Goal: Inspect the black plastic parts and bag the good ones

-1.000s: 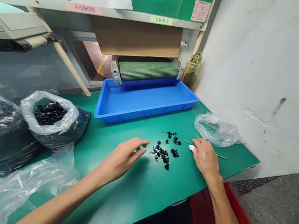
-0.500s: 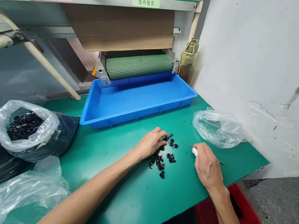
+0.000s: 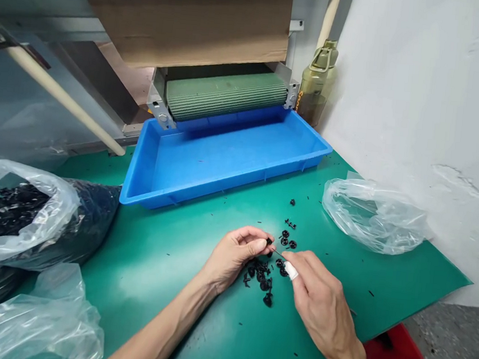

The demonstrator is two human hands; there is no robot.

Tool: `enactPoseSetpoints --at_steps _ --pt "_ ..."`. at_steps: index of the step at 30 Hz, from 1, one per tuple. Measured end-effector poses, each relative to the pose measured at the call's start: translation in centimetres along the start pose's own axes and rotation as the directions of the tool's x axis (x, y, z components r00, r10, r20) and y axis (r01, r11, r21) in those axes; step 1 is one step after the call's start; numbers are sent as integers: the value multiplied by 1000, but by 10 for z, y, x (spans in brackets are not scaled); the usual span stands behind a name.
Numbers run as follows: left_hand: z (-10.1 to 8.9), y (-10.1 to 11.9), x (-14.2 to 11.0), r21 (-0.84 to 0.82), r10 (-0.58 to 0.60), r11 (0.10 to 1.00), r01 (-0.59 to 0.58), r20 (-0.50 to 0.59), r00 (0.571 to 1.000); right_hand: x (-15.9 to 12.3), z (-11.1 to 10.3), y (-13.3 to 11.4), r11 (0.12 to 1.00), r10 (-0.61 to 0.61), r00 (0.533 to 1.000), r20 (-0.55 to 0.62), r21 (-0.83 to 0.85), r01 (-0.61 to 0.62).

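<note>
1. Working room: the left hand (image 3: 232, 259) and right hand (image 3: 316, 305) sit close together toward the front of the green worktop (image 3: 154, 312). The near rim of the tray lies well apart behind them, and the worktop's right edge runs beyond the right hand, above a red plastic crate (image 3: 388, 352).
2. The grips: the left thumb and forefinger are pressed together, pinching a small black plastic clip (image 3: 268, 241), while the other fingers curl in. The right hand's fingers are drawn together around a thin metal pick (image 3: 278, 254), and one fingertip wears a white wrap (image 3: 290, 270). The pick's tip reaches the clip or sits just beside it; I can't tell which from here.
3. A loose pile of black plastic clips (image 3: 261, 277) lies just beneath and between the hands, with a few more scattered behind it toward the tray.
4. Containers: a blue plastic tray (image 3: 223, 172) stands beneath a green ribbed conveyor belt (image 3: 226, 96). At left, an open clear plastic bag (image 3: 46, 200) holds more black clips. A crumpled clear plastic bag (image 3: 371, 217) lies at right.
5. Around them: small black scraps dot the worktop, a scuffed white wall (image 3: 420, 106) closes the right side, and a plastic water bottle (image 3: 317, 82) stands in the corner behind the tray.
</note>
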State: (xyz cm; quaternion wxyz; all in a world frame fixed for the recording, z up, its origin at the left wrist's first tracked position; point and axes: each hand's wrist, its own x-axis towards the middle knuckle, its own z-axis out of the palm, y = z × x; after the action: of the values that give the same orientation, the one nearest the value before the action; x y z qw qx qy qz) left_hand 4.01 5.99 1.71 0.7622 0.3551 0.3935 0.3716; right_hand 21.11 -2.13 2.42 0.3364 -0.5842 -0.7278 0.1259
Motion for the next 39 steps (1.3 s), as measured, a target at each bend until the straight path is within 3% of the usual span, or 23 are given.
enactPoseSetpoints --at_steps 3,7,19,30,39 --pt "-6 -1 -2 -154 -28 988 21 -44 999 1 8 -7 1000 -9 1000 -7 0 9" --pt "-11 -3 0 -226 -16 974 -4 -86 996 4 16 -12 1000 -29 999 -17 -12 29" --pt "-14 -5 0 -321 51 945 -55 -21 998 13 24 -23 1000 -20 998 -59 -16 19" --pt "-7 -9 -4 -112 132 984 -136 -38 990 17 15 -24 996 -32 999 -19 -86 30" --pt "-5 -11 -6 36 162 986 -161 -13 987 20 11 -23 967 -130 990 -53 -229 115"
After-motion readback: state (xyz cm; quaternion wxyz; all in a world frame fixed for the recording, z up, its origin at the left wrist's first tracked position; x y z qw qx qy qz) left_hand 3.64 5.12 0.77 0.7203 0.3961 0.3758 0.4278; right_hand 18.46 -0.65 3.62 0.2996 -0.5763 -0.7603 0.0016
